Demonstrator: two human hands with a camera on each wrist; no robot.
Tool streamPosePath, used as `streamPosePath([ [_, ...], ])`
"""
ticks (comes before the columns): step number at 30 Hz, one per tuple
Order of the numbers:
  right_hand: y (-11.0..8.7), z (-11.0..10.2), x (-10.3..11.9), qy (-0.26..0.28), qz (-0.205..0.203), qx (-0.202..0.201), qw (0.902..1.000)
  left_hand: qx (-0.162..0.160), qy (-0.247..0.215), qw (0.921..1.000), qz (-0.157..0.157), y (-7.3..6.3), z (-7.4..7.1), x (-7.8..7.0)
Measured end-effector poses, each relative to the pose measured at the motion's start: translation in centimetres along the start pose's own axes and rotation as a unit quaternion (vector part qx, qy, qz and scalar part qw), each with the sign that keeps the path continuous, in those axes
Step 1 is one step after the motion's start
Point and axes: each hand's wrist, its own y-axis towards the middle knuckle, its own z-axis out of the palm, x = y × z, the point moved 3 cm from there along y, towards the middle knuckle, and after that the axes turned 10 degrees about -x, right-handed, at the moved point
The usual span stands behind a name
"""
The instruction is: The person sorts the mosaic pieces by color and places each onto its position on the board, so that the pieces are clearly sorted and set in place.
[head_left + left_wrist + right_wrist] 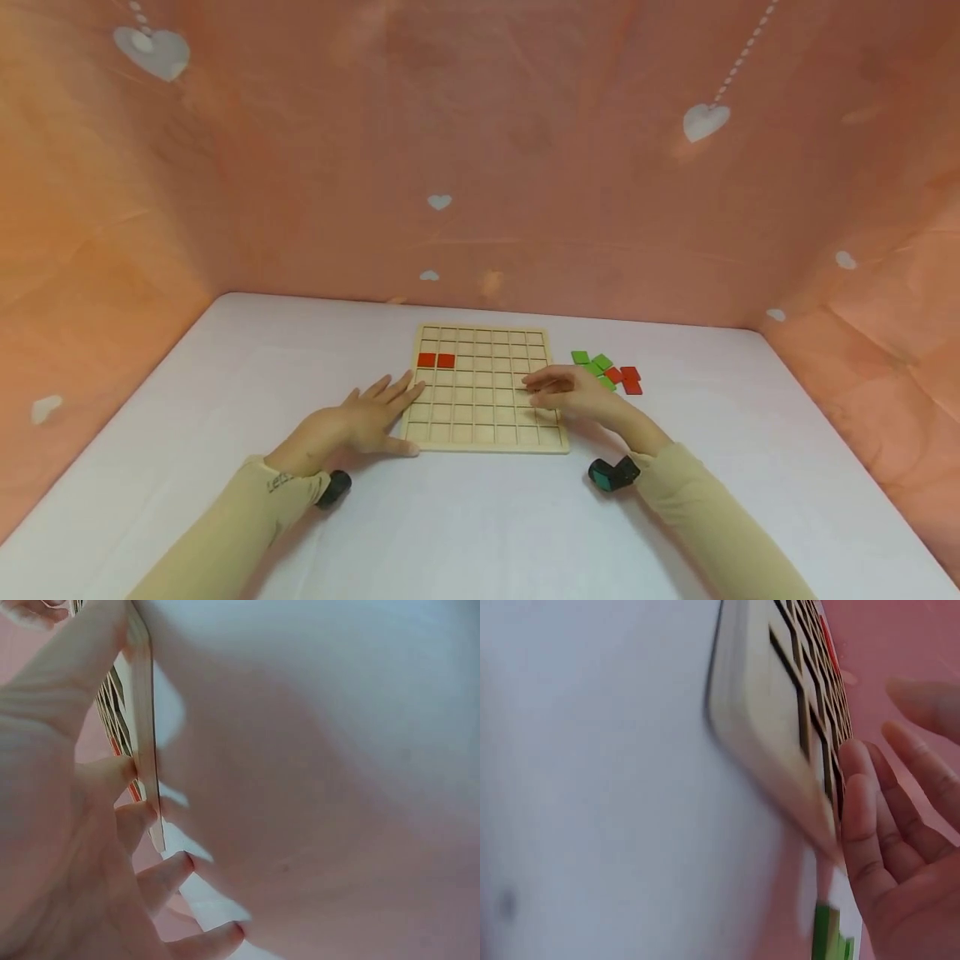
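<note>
1. Left hand, spread and holding nothing, touches the left edge of the wooden grid board.
2. Right hand, loosely curved, visibly empty, hangs over its right side.
3. Loose green tiles and red tiles lie just right of it, nearer the right hand.

Board, loose tiles on table.

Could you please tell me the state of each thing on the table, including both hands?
Grid board: flat, most cells unfilled
Two red tiles: set side by side in board cells
Green tiles: loose, right of the board
Other red tiles: loose, beside the green
Left hand: spread at the board's left edge
Right hand: fingers bent, no tile visible
</note>
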Motion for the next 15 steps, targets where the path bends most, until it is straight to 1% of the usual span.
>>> streamPosePath([
  [2, -0.4, -0.6, -0.2, 0.007, 0.000, -0.004, 1.0000, 0.000, -0.001, 1.0000, 0.001, 0.0, 0.0, -0.1],
  [9, -1.5, -2.3, -0.9, 0.003, 0.025, -0.030, 0.9993, -0.001, -0.007, 1.0000, 0.007, 0.1, -0.1, -0.2],
  [15, -2.0, -3.1, -1.3, -0.001, 0.020, -0.039, 0.9990, -0.007, -0.017, 0.9998, 0.006, 0.0, 0.0, 0.0],
])
